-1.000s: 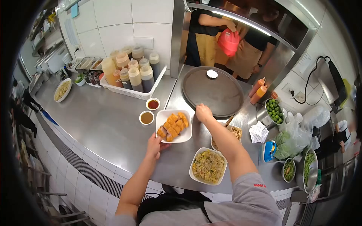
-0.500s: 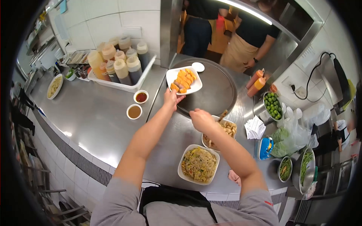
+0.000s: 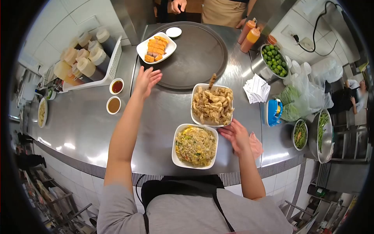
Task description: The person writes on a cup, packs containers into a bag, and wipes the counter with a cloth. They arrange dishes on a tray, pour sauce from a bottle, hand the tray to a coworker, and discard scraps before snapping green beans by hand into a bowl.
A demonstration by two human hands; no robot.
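A white square dish with sliced, golden-crusted meat sits on the left rim of a round dark tray. Just below that dish, my left hand is open with fingers spread, holding nothing. My right hand is open too, its fingertips at the lower right corner of a white bowl heaped with fried pieces. A brown stick-like piece pokes up from the back of this bowl. In front of it, closer to me, stands a white bowl of fried rice.
Two sauce cups, red and brown, stand left. A white basket holds several squeeze bottles. To the right are paper slips, limes, a blue-and-white container and a pink cloth. A person stands behind the counter.
My left hand has let go of the dish of sliced meat, now on the tray's left rim. My right hand has moved from above the fried-food bowl to its near right corner. The view has tilted down.
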